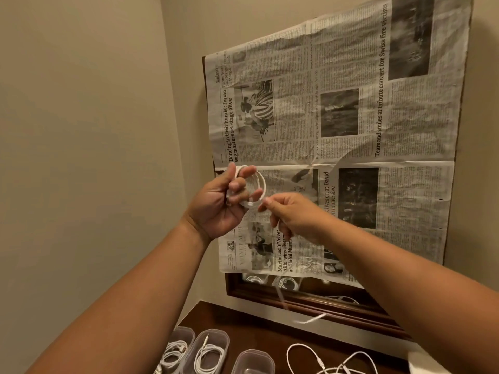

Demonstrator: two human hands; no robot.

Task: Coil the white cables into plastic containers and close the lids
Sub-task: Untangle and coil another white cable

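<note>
gripping the thin white cable coil (258,182), the left hand (219,206) sat beside the right hand (294,215), which pinched the seemingly downward-hanging tail (310,319).

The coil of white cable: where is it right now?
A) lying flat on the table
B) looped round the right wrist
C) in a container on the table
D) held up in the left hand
D: the left hand grips the coil in the air in front of the newspaper, while the right hand pinches the cable beside it.
</note>
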